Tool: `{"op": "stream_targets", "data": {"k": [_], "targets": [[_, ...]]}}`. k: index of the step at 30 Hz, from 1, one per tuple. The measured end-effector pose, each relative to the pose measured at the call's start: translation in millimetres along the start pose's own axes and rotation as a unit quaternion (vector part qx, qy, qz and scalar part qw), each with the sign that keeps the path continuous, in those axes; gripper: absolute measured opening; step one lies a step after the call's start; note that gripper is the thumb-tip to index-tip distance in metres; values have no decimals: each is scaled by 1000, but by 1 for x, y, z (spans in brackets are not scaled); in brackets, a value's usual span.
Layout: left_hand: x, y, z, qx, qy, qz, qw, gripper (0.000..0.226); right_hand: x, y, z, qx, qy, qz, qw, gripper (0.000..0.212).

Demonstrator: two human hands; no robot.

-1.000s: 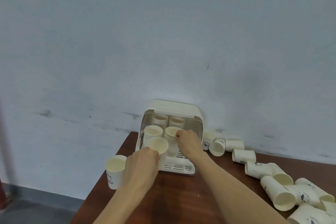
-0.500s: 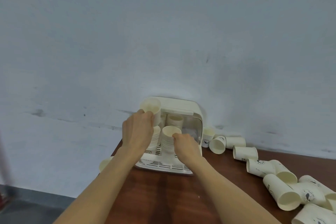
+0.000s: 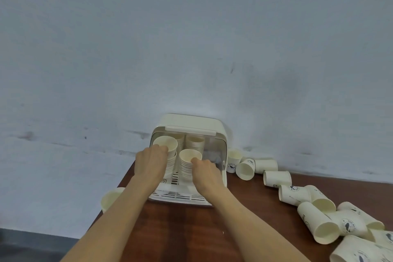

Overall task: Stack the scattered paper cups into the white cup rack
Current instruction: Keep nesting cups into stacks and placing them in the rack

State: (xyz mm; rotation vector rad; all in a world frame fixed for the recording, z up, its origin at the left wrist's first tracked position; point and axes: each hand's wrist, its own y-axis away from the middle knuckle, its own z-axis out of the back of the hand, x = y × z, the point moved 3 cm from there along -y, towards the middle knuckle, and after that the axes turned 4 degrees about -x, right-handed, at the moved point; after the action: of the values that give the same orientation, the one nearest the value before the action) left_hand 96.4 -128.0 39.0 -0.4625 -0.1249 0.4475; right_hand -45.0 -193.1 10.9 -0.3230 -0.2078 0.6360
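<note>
The left hand point(image 3: 151, 162) gripped the top cup point(image 3: 165, 144) of the front left stack point(image 3: 170, 164) inside the white cup rack point(image 3: 189, 161), its fingers curled round the cup's near side just below the rim, while the right hand point(image 3: 205, 173) held the front right stack point(image 3: 188, 164), thumb up at the rim of the uppermost cup and the other fingers wrapped round the stack's right side. Both bare forearms reached in from the lower edge of the view over the dark brown wooden table point(image 3: 191, 234). A single upright cup point(image 3: 111, 198) stood at the table's left edge, partly hidden behind the left forearm. To the right, loose cups point(image 3: 319, 222) lay on their sides in a jumble that ran along the table from the near right corner toward the rack, several showing a small dark printed emblem, and one small cup point(image 3: 233, 158) stood upright just beside the rack's right wall. The rack sat at the far edge of the table against the pale grey-blue wall point(image 3: 191, 38), its slotted base tray facing the person and its lid folded back on top. Behind the two front stacks, two more stacks point(image 3: 194, 143) of nested cups stood at the back of the rack, all mouths up
</note>
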Motion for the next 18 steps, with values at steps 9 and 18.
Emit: {"op": "stream_targets", "data": {"k": [9,18], "targets": [[-7,5,-19,71,-10,-2,997,19,0,4,1,5,-11,8,1000,33],[-9,22,-9,61,61,7,996,51,0,18,9,3,-40,4,999,70]]}}
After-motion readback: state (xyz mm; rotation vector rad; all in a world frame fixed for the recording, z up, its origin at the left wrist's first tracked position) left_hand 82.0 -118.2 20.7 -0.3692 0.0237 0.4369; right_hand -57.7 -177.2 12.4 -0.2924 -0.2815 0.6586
